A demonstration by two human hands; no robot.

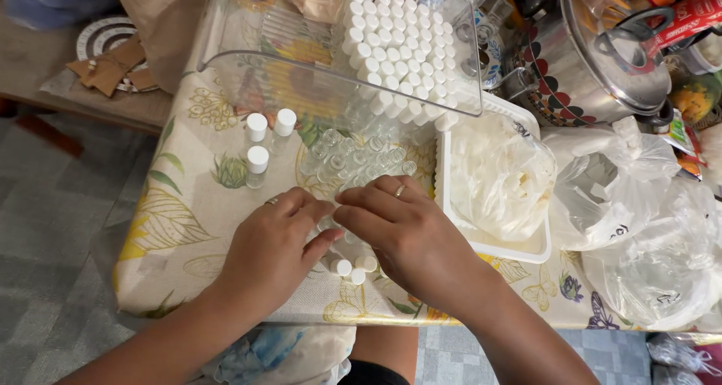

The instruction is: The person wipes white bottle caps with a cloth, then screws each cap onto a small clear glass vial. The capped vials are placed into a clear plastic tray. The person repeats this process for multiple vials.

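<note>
Here, our left hand (274, 242) and right hand (406, 231) meet over small vials (352, 266), fingers (320, 244) pinched together on one capped vial, open vials (353, 163) beside the clear bin (248, 62) on the surface (180, 227).

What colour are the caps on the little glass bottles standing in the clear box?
White. The caps fill the clear box in tight rows, seen best in the head view, above both hands.

A home, with a household table pressed into use for small piecework; a tablecloth (188, 204) printed with leaves and sunflowers covers the table; a lidded steel cooking pot (594, 62) with a patterned band stands at the far right edge; plastic bags (639, 204) crowd beside it; grey tiled floor (53, 227) lies below.
</note>
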